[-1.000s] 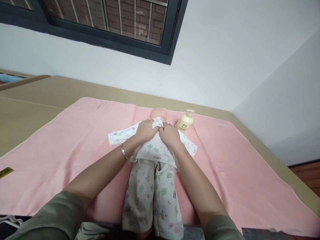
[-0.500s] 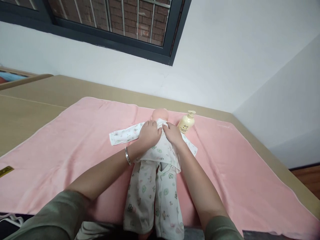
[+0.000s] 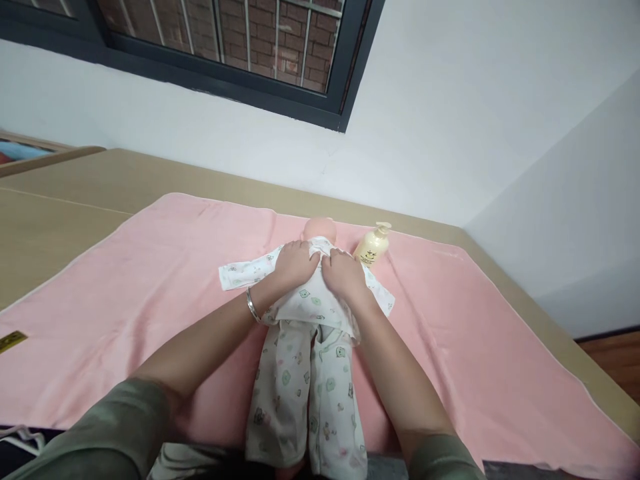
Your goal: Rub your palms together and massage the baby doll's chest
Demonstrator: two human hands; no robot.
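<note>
A person in green sleeves leans over a baby doll (image 3: 306, 313) laid face-up on a pink towel (image 3: 150, 280), head away from the wearer and legs toward them, so the doll's long axis runs straight out from the body between the two forearms. Both hands rest on the doll's chest just below the bare head (image 3: 320, 230), at the collar of its printed white top (image 3: 305, 297). The left hand (image 3: 295, 263), a silver bangle (image 3: 251, 305) at its wrist, lies with fingers curled over the cloth on its side of the collar; the right hand (image 3: 343, 275) lies beside it, the two nearly touching at the knuckles. Whether either hand pinches the fabric or merely presses on it cannot be told from this angle. Neither hand is clearly nearer: both reach the same spot. An empty sleeve of the top (image 3: 245, 272) spreads flat from the doll's chest on the left hand's side. A cream pump bottle (image 3: 373, 245) stands upright beside the doll's head, on the right hand's side, close to that hand but untouched.
</note>
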